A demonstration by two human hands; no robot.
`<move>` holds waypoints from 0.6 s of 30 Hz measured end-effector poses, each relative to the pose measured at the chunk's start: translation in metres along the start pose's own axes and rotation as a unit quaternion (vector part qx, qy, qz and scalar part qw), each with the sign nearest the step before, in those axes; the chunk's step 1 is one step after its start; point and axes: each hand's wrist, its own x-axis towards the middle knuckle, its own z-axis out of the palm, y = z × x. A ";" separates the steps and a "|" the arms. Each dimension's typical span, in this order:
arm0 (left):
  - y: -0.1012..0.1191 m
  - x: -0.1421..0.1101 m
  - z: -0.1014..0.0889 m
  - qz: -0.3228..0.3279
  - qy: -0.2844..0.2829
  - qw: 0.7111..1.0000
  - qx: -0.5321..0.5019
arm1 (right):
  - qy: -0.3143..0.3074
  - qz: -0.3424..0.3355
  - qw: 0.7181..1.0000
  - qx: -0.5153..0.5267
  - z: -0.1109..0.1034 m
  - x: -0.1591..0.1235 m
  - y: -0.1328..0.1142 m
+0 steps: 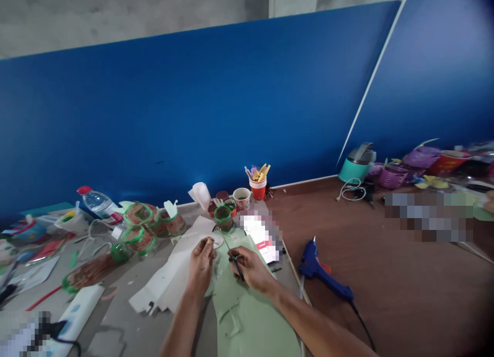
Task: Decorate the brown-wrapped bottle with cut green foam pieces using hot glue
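My right hand (249, 268) is closed on a pair of scissors (238, 268) with dark handles, the thin blades pointing up and to the left. Across a small gap, my left hand (203, 256) has its fingers pinched together, and whatever they hold is too small to make out. Both hands are above a pale green sheet (254, 321), which has thin cut strips (230, 318) lying on it. White paper (173, 264) stretches out beside my left hand. Just beyond the fingers stands a small brown pot with a green rim (224, 219).
A blue glue gun (324, 272) lies to the right, its cord trailing forward. Brown pots with green edging (139, 238) and a water bottle (98, 205) crowd the left. A paper cup (242, 197) and a red cup of tools (258, 187) stand near the blue partition (231, 105).
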 end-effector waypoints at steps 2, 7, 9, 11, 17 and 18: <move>0.000 -0.004 0.004 -0.014 -0.017 1.000 -0.019 | -0.001 -0.004 1.000 0.020 0.001 0.000 -0.001; 0.001 -0.013 0.013 -0.038 -0.063 0.997 -0.013 | 0.027 -0.021 0.997 0.076 0.002 0.003 -0.002; -0.002 -0.016 0.016 -0.045 -0.086 0.995 0.005 | 0.042 -0.025 0.995 0.091 0.001 0.005 -0.002; -0.005 -0.018 0.017 -0.046 -0.108 0.993 0.027 | 0.057 -0.031 0.992 0.105 -0.001 0.005 -0.004; -0.006 -0.021 0.016 -0.007 -0.136 0.985 0.105 | 0.095 -0.047 0.984 0.141 -0.006 0.006 -0.008; -0.006 -0.022 0.017 0.005 -0.135 0.984 0.118 | 0.096 -0.048 0.984 0.145 -0.007 0.007 -0.007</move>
